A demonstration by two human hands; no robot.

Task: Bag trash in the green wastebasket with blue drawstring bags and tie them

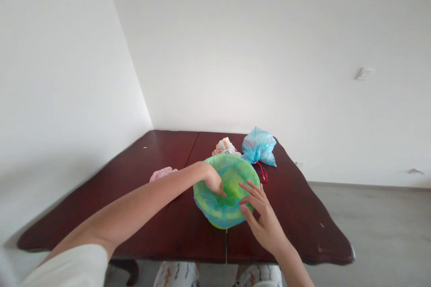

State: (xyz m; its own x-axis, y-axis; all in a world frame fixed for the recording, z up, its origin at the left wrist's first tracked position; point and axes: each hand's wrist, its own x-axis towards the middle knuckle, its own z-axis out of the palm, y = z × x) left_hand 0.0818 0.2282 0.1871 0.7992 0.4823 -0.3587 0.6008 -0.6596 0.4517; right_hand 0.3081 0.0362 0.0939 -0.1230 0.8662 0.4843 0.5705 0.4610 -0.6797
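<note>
A green basket (249,175) stands near the middle of the table, lined with a thin blue plastic bag (220,220) that folds out over its rim. My left hand (214,180) reaches down inside the basket, its fingers bent toward the liner; whether they pinch the plastic I cannot make out. At the basket's right side is my right hand (261,215), its fingers spread and slightly curved over the rim, with nothing held in it.
Behind the basket lie a crumpled white and orange plastic bag (224,146) and a filled blue bag (258,145) tied with red string (262,172). A pink cloth-like thing (162,173) is partly behind my left forearm. The dark red table (188,237) meets white walls.
</note>
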